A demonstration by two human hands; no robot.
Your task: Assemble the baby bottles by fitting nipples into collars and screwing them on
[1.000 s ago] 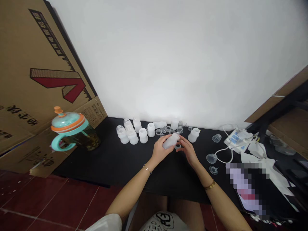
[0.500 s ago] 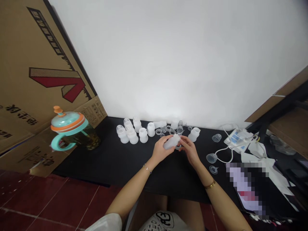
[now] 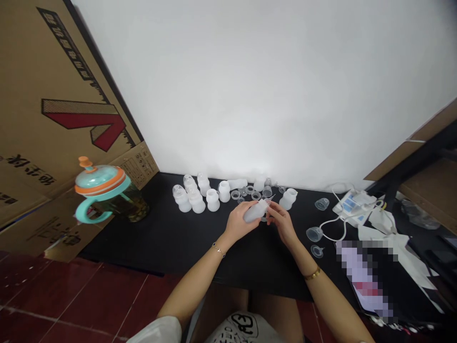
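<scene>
My left hand (image 3: 240,223) is wrapped round a white baby bottle (image 3: 254,212), tilted with its open neck up and to the right. At that neck is my right hand (image 3: 281,220), its fingers drawn together; what they pinch is hidden. A thin clear tip shows just above those fingers. Behind my hands lie several clear rings (image 3: 256,196) and nipple parts (image 3: 267,191). An open white bottle (image 3: 287,199) stands beyond my right hand. To the left are several bottles with clear domed caps (image 3: 197,200), plus uncapped ones (image 3: 213,200).
A large teal-and-orange lidded jug (image 3: 107,190) stands at the left by cardboard boxes (image 3: 64,105). On the right of the black table (image 3: 171,243) lie clear cups (image 3: 314,234), a white cable (image 3: 342,228), papers (image 3: 385,233) and a partly blurred dark item (image 3: 389,286). A white wall rises behind.
My left hand and the bottle have shifted very slightly to the right. The fingers of my right hand have moved a little at the bottle's neck.
</scene>
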